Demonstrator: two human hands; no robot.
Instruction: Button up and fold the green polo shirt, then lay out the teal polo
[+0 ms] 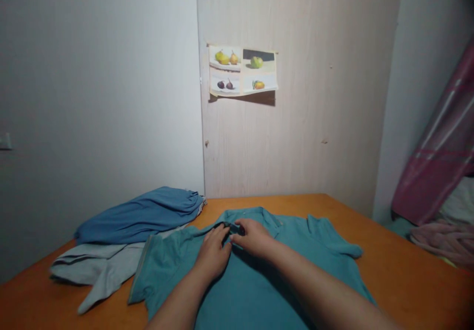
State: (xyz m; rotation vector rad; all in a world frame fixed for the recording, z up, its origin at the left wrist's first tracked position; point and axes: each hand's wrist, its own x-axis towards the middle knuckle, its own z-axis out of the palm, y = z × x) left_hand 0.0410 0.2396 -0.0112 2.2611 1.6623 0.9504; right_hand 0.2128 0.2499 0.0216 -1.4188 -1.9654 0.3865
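Observation:
A teal short-sleeved collared shirt (255, 290) lies spread on the table, its collar at the far side and its sleeves out to both sides. My left hand (213, 251) is at the left part of the collar, fingers bent over the fabric edge. Just to its right, my right hand (254, 238) pinches the cloth near the neck opening with thumb and forefinger. A small dark patch shows between the two hands; I cannot make out what it is. The lower part of the shirt runs out of view, partly covered by my forearms.
On the orange table (407, 280), a blue garment (144, 216) lies on a light grey garment (107, 266) at the left. Fruit pictures (242, 70) hang on the wall panel behind. A pink glossy covering (433, 162) and a bundled pinkish cloth (444, 241) are at the right.

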